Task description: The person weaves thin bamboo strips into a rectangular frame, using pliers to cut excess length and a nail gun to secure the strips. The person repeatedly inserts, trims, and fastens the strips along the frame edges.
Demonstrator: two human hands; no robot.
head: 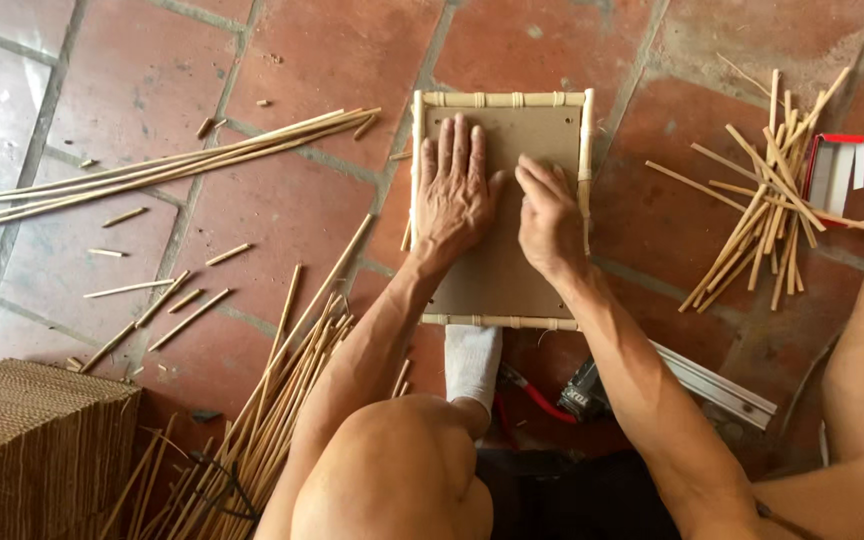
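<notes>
Bamboo frame (585,150), rectangular, pale jointed canes lashed at corners, flat on rough terracotta floor tiles (282,200) w/ smooth brown fibreboard panel (497,270) set inside. Left hand (455,190) open, fingers spread, palm pressed flat on panel. Right hand (549,215) loosely curled, fingertips down on panel nr right rail. Thin split bamboo sticks (767,190) heaped right; long canes (162,165) left. Stack of ribbed corrugated cardboard (37,450) bottom-left corner. White sock (472,360) touching frame's near edge.

Brown board (497,270) in a pale yellow bamboo frame (500,99), tan bamboo sticks (767,190), terracotta-red floor tiles (282,200) with grey joints, brown ribbed cardboard stack (37,440), white cloth (472,360), red-and-white small box (834,170), red cable (532,398), possibly a black tool (584,392).
</notes>
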